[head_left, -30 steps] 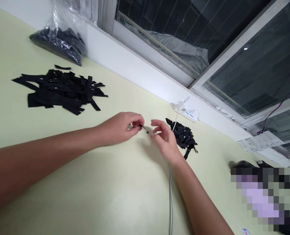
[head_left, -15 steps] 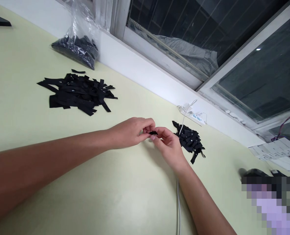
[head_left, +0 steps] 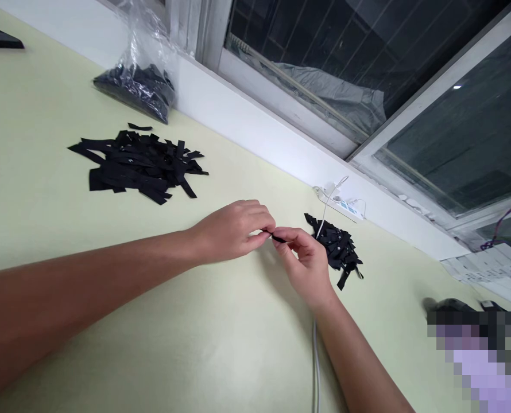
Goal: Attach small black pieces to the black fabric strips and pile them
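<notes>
Over the middle of the table, my left hand (head_left: 233, 230) and my right hand (head_left: 306, 261) meet at the fingertips. Both are closed in a pinch on one small black fabric strip (head_left: 278, 238), mostly covered by the fingers. Just beyond my right hand lies a pile of short black strips (head_left: 339, 244), some with tiny white marks. A larger pile of longer black strips (head_left: 139, 163) spreads out past my left hand, with one loose strip (head_left: 139, 127) behind it.
A clear plastic bag (head_left: 137, 86) of black pieces leans by the wall. A white power strip (head_left: 341, 203) sits at the window sill, and its cable (head_left: 316, 361) runs under my right arm. A blurred-out person (head_left: 483, 367) is at the right edge, near dark objects.
My fingertips have shifted slightly; the left fingers now close further over the strip and my right hand has moved a little right. The piles stay as they were.
</notes>
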A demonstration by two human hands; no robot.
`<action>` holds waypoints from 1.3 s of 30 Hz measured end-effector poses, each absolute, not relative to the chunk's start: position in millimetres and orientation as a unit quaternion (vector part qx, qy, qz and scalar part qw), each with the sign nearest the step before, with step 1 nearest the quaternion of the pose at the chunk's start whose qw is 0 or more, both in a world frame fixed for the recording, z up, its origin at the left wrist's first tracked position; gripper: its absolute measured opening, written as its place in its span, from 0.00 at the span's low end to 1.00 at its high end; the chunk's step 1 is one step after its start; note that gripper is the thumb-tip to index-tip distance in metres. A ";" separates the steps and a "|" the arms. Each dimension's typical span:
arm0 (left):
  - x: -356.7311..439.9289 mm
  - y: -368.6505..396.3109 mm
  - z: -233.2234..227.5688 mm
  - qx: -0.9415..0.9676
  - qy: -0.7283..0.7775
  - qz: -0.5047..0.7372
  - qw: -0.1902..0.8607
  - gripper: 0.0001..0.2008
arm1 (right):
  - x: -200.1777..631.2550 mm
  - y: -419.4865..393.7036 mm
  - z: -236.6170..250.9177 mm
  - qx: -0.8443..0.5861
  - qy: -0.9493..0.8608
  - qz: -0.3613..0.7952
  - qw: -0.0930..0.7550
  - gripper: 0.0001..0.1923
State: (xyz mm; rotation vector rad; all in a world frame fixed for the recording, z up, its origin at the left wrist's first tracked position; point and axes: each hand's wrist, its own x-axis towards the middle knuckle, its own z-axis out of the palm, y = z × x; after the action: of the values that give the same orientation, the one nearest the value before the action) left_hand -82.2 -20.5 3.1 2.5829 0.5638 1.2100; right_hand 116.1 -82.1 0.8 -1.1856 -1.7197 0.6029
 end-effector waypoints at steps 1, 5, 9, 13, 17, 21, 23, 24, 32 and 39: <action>-82.2 -20.1 2.9 0.881 0.185 0.421 0.107 0.08 | 116.0 -83.1 1.4 -0.475 -0.716 0.213 0.465 0.06; -83.0 -19.0 3.3 0.878 0.171 0.440 0.073 0.07 | 115.5 -85.7 3.7 -0.445 -0.755 0.127 0.464 0.11; -83.7 -18.6 3.8 0.882 0.161 0.440 0.043 0.07 | 114.5 -85.6 6.2 -0.442 -0.760 0.109 0.464 0.10; -83.3 -18.1 3.3 0.877 0.155 0.455 0.030 0.08 | 113.9 -85.3 7.5 -0.451 -0.756 0.120 0.459 0.09; -82.7 -17.6 1.4 0.875 0.159 0.453 0.064 0.08 | 114.3 -84.4 7.1 -0.463 -0.752 0.139 0.449 0.10; -82.2 -18.2 -0.1 0.871 0.181 0.447 0.090 0.07 | 115.9 -83.4 7.0 -0.462 -0.753 0.147 0.445 0.11; -81.9 -19.1 -0.2 0.868 0.193 0.446 0.104 0.07 | 116.8 -83.2 7.2 -0.461 -0.754 0.148 0.445 0.10; -81.7 -19.5 -0.1 0.865 0.199 0.447 0.111 0.07 | 117.2 -83.1 7.3 -0.460 -0.753 0.149 0.445 0.10; -81.2 -22.5 1.0 0.849 0.237 0.451 0.136 0.07 | 118.9 -80.5 4.3 -0.473 -0.740 0.167 0.448 0.09; -82.6 -20.9 1.8 0.866 0.231 0.429 0.112 0.08 | 126.1 -77.4 1.6 -0.504 -0.725 0.165 0.440 0.14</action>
State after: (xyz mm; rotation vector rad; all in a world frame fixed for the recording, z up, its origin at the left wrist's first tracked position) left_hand -82.6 -20.9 1.8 2.5430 0.6771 1.2609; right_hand 126.1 -77.4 1.6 -1.2512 -1.8007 0.4100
